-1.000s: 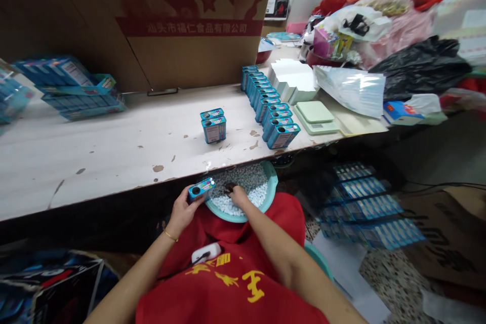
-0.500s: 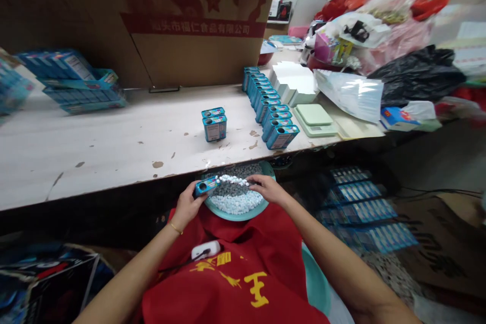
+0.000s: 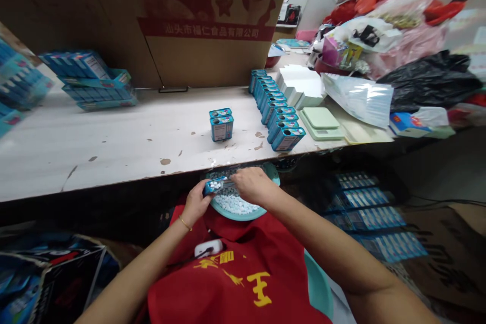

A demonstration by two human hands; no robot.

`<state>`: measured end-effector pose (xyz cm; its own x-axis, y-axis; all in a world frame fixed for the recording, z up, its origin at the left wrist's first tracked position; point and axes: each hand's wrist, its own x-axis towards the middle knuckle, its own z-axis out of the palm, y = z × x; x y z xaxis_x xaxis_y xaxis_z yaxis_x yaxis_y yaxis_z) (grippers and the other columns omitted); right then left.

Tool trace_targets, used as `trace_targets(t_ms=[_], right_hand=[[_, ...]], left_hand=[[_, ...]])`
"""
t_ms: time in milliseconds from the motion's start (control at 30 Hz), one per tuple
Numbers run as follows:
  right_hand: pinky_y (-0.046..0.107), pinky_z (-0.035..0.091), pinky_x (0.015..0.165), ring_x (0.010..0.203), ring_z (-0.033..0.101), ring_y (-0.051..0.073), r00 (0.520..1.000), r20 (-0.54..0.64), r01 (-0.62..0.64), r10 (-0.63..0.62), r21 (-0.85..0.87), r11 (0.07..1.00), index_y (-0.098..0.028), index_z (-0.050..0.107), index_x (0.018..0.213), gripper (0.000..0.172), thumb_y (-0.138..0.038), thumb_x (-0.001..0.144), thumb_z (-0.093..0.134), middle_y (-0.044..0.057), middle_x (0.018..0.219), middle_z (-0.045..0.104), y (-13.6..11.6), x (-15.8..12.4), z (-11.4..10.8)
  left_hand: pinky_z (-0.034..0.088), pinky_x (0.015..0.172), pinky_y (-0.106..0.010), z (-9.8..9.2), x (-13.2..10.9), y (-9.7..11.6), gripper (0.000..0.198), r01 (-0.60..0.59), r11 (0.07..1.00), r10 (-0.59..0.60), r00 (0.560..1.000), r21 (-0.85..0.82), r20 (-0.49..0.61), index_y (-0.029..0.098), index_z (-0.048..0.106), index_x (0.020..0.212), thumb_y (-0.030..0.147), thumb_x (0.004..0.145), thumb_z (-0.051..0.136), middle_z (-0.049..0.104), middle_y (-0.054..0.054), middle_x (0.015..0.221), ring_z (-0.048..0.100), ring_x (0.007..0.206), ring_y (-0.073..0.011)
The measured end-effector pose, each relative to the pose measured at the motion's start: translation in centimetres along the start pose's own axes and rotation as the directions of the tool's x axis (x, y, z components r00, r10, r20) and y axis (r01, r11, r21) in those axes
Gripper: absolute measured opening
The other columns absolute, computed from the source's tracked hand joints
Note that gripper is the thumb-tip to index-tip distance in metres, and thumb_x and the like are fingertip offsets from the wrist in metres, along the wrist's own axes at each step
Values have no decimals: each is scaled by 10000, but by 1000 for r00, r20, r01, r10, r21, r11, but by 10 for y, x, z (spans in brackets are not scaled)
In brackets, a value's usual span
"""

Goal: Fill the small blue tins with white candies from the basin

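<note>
My left hand (image 3: 196,202) grips a small blue tin (image 3: 213,185) over a teal bowl (image 3: 243,212) of white candies resting in my lap. White candies sit heaped on the tin's top. My right hand (image 3: 250,186) hovers right beside the tin with its fingers curled down over the candies; I cannot make out what the fingers hold. Two blue tins (image 3: 221,125) stand together on the white table (image 3: 114,147). A row of several blue tins (image 3: 276,110) runs along the table's right part.
A large cardboard box (image 3: 182,20) stands at the back of the table. Stacked blue packs (image 3: 94,81) lie at the left. A pale green scale (image 3: 322,122), white cartons (image 3: 301,81) and plastic bags (image 3: 398,35) crowd the right. More blue packs (image 3: 372,217) lie on the floor.
My right hand rose from the bowl with candies, spread them along the tin's top, and now sits close against the tin. The left hand kept hold of the tin.
</note>
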<state>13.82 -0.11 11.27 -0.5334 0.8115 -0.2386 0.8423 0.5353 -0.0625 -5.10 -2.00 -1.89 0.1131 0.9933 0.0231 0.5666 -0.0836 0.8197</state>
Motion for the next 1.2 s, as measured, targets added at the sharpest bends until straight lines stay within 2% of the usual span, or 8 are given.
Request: trace_targets(t_ms=[200,433,533,633,767,867,1000,1200], right_hand=[[281,382,759,901,563,201,995,-37,-89,97,179,980,-244,588,1017,259,-273,797,454,65,979,623,32,-16,17],[290,379,729,879,565,208,944,116,-324,308,158,933,-209,573,1004,233,-231,794,475,89,958,622,75,-24,114],[336,360,792,923,536,238,946,103,-318,308,103,942,-157,601,965,232,-177,802,437,145,964,602,64,-19,144],[341,335,854,992,495,232,979,-14,-192,201,239,952,-165,606,1004,270,-188,820,410,133,1031,583,33,-16,150],[246,373,810,930,539,158,990,-60,137,-125,520,843,-237,611,1031,311,-184,824,385,30,1019,619,-21,-15,144],[243,404,742,856,581,166,938,81,231,-338,581,780,-265,651,963,323,-140,770,426,-1,950,659,-51,-12,149],[292,434,690,794,611,229,920,291,99,-261,474,875,-186,681,902,285,-134,739,453,85,860,683,-59,-16,170],[314,382,898,1081,500,219,979,187,-23,-85,514,857,-177,555,1139,442,-78,723,444,93,1235,510,-45,-33,206]], left_hand=[[427,784,-296,-2,-4,-9,353,18,995,-19,1000,-95,-10,179,519,1015,265,675,558,597,-34,920,551,839,-170],[418,811,-297,-3,-11,-12,357,18,985,-23,999,-171,-29,180,520,1024,270,681,562,594,-36,945,550,865,-166],[416,815,-291,-3,-14,-12,365,10,985,-18,999,-172,-46,174,519,1025,288,683,569,591,-39,952,547,870,-162],[419,804,-286,-3,-17,-13,374,14,983,-28,997,-181,-77,172,521,1024,317,684,578,591,-35,941,547,858,-157],[427,792,-281,-3,-22,-14,411,42,978,-68,990,-206,-120,163,514,1030,363,679,592,594,-39,933,552,848,-154],[433,786,-279,-7,-27,-12,435,49,977,-76,989,-206,-125,157,511,1034,385,674,598,596,-42,929,553,842,-154],[440,775,-284,-19,-38,-12,452,66,984,-92,984,-165,-153,148,521,1025,406,664,605,602,-45,912,558,822,-158],[448,791,-300,-38,-56,-21,490,127,976,-162,965,-174,-206,147,531,1010,439,626,623,615,-46,917,569,842,-174]])
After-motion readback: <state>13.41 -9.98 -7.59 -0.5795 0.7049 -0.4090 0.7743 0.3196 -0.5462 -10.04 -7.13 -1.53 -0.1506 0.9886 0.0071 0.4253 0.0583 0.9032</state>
